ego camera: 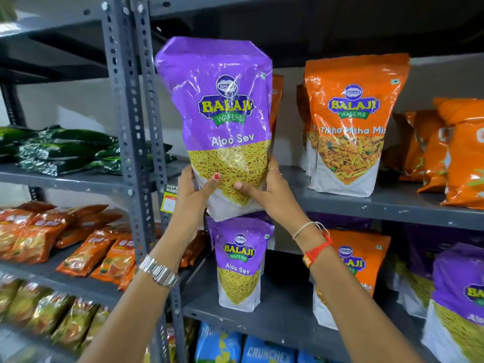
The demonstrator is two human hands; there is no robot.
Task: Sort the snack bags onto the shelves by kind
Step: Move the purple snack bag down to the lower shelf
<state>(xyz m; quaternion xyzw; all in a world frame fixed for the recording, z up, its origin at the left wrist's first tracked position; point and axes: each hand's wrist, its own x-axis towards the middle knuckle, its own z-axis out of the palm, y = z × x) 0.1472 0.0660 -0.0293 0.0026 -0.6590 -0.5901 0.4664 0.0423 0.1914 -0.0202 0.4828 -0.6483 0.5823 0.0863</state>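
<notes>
I hold a large purple Aloo Sev bag [217,113] upright in front of the grey shelving. My left hand [195,195] grips its lower left corner and my right hand [264,189] grips its lower right, thumbs on the front. The bag hangs level with the upper shelf [366,203], where orange Tikha Mitha Mix bags [351,127] stand. Behind the held bag, part of another orange bag [277,95] shows. On the shelf below [275,315] stand a smaller purple Aloo Sev bag [239,260], an orange mix bag [353,260] and another purple bag [458,297] at the right edge.
A perforated grey upright [131,127] divides two racks. The left rack holds dark green bags [65,150], orange-red packets [52,237] and yellow-green packets [47,313]. Orange bags [450,153] lie at the far right. Blue Crunchex bags [235,347] sit on the bottom shelf.
</notes>
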